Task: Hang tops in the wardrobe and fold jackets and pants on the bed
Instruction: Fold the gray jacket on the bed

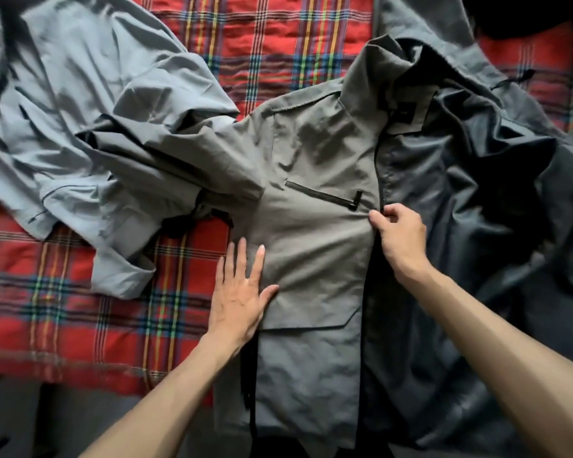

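A grey jacket (pixel 315 233) lies front-up on the bed, collar away from me. Its left front panel is spread flat; the right side is thrown open and shows dark lining (pixel 460 206). A black chest-pocket zip (pixel 325 195) crosses the flat panel. My left hand (pixel 242 292) lies flat with straight fingers on the panel's left edge, partly on the bedspread. My right hand (pixel 399 239) pinches the front zip edge just below the chest pocket. One jacket sleeve (pixel 179 163) stretches out to the left.
A lighter blue-grey garment (pixel 80 104) lies crumpled at the left, partly under the jacket sleeve. The red plaid bedspread (pixel 106 312) covers the bed. The bed's near edge runs along the bottom left. A dark item (pixel 540 18) sits at the top right corner.
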{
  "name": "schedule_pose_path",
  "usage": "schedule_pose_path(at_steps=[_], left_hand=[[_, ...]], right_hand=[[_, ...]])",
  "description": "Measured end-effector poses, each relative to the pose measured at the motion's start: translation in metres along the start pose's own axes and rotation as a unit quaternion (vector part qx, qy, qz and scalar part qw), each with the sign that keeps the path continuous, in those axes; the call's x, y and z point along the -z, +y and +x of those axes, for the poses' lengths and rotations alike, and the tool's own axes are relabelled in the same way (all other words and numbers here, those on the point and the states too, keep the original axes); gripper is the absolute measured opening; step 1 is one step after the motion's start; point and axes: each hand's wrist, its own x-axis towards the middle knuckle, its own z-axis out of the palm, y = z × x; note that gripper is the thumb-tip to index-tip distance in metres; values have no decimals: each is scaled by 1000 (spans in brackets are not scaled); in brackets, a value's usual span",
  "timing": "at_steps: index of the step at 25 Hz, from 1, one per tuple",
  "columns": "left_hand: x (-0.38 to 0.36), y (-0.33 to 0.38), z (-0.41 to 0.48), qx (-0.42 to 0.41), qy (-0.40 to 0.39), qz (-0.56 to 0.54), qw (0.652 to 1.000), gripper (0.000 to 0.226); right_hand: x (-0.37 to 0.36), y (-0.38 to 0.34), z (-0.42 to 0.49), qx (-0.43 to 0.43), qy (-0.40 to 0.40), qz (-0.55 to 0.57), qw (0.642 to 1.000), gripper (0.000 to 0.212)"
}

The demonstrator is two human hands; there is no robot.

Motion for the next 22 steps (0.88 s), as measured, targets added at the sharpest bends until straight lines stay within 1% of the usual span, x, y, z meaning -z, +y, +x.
schedule_pose_path(at_steps=[2,4,5,6,7,8,9,10,11,12,14,16,19,20,21,22], left_hand=[[2,-2,4,-10,-8,3,1000,76],[7,-4,2,-18,-10,-4,1000,74],[9,-4,-5,-8,1,-35,999,73],[11,-4,-16,25,20,-89,995,71],[13,-4,-31,82,38,-164,982,68],[14,-2,-49,154,40,-247,956,66],[14,-2,-72,225,21,-320,920,61],[11,-4,-94,282,-3,-367,886,53],[7,-5,-116,308,-27,-380,872,43],[1,-7,-138,311,-46,-371,874,34],[-8,-13,-168,307,-68,-358,879,26],[-9,-17,-177,323,-56,-364,872,23],[-3,-14,-174,342,-53,-376,860,20],[1,-11,-173,344,-55,-377,858,24],[6,-6,-172,337,-49,-363,867,35],[9,0,-172,311,-33,-327,892,48]], right_hand=[[4,7,-1,12,16,0,1000,13],[8,15,-8,8,-4,25,1000,15],[10,20,-19,3,-26,37,999,18],[10,28,-35,1,-51,32,998,22],[10,40,-57,-5,-76,6,997,26],[8,58,-82,-13,-97,-18,995,26],[7,77,-113,-24,-116,-33,992,24],[5,95,-141,-34,-129,-49,990,20],[5,111,-166,-41,-134,-72,987,17],[4,124,-189,-51,-136,-95,985,18],[0,143,-220,-54,-133,-117,983,24],[-4,152,-235,-45,-119,-119,985,26],[-7,156,-239,-41,-107,-92,989,21],[-6,158,-240,-42,-111,-89,989,20],[-5,160,-241,-39,-122,-90,988,19],[-2,162,-244,-38,-138,-96,985,18]])
